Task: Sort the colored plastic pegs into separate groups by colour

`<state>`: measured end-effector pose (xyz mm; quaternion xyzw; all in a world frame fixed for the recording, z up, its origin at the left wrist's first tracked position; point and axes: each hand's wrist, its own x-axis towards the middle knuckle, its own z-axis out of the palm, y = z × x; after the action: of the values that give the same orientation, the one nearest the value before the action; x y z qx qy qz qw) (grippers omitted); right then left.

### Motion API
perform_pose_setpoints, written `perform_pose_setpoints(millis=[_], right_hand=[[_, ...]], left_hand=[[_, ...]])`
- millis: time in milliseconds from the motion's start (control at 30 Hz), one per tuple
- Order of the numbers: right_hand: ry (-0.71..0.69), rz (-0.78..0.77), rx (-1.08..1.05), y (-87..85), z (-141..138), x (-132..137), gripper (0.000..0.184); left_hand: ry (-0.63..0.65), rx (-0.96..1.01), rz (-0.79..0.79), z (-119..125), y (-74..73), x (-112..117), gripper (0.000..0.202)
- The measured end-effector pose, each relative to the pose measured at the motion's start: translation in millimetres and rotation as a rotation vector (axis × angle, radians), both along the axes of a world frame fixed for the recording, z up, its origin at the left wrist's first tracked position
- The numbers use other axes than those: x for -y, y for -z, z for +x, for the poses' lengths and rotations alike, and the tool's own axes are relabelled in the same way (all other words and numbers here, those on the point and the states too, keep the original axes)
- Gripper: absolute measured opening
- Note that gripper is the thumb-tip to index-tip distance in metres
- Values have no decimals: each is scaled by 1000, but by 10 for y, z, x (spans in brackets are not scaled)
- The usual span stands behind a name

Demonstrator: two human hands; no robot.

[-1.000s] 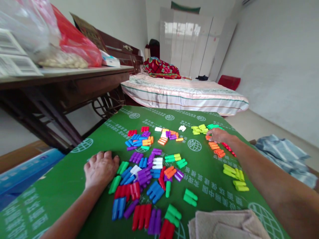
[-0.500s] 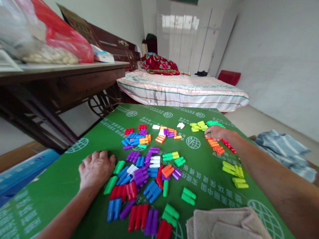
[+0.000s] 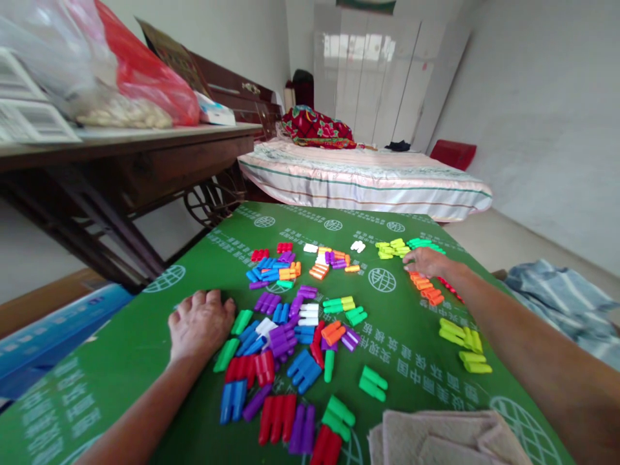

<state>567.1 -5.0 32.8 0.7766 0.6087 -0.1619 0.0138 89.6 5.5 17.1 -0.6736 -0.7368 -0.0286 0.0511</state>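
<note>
My left hand [image 3: 201, 323] rests palm down on the green table cover [image 3: 126, 349], fingers curled loosely, beside a mixed heap of coloured plastic pieces [image 3: 281, 342]. My right hand [image 3: 425, 261] reaches far across to the right side, fingers bent down on the top of a row of orange pieces [image 3: 426, 287]. Just beyond that hand lie green pieces [image 3: 421, 243] and yellow-green pieces [image 3: 390, 248]. Red pieces [image 3: 448, 287] run along the arm. What the right fingers hold, if anything, is hidden.
More yellow-green pieces [image 3: 462, 345] lie near the right edge. A folded beige towel [image 3: 445, 436] sits at the near edge. A dark wooden table [image 3: 121, 161] with bags stands left, a bed [image 3: 363, 177] beyond. Blue cloth [image 3: 566, 297] lies right.
The view has shifted slightly. My right hand stays at the head of the orange row, moving a little toward the green pieces. My left hand has not moved.
</note>
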Motion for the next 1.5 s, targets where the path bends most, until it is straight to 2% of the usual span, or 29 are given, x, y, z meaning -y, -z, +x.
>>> perform_pose_setpoints(millis=[133, 300, 500, 667, 967, 1233, 1367, 1500], right_hand=[[-98, 75, 38, 1, -313, -128, 33], [-204, 156, 44, -10, -898, -348, 33], [-223, 238, 75, 2, -1484, -633, 33], [-186, 198, 74, 47, -1724, -769, 26], [-164, 88, 85, -59, -1771, -812, 26], [-183, 117, 80, -9, -1800, -696, 21], [-220, 175, 27, -96, -1554, -658, 27], [-210, 226, 23, -280, -1024, -625, 37]], left_hand=[[9, 7, 30, -3, 5, 8, 51], [3, 2, 40, -2, 22, 20, 49], [8, -29, 85, -23, 87, 29, 46], [6, -30, 96, -26, 106, 38, 45], [3, -11, 90, -5, 77, 65, 45], [4, 14, 78, 2, 54, 65, 48], [10, 19, 73, -3, 53, 55, 48], [14, 32, 69, -10, 52, 37, 50]])
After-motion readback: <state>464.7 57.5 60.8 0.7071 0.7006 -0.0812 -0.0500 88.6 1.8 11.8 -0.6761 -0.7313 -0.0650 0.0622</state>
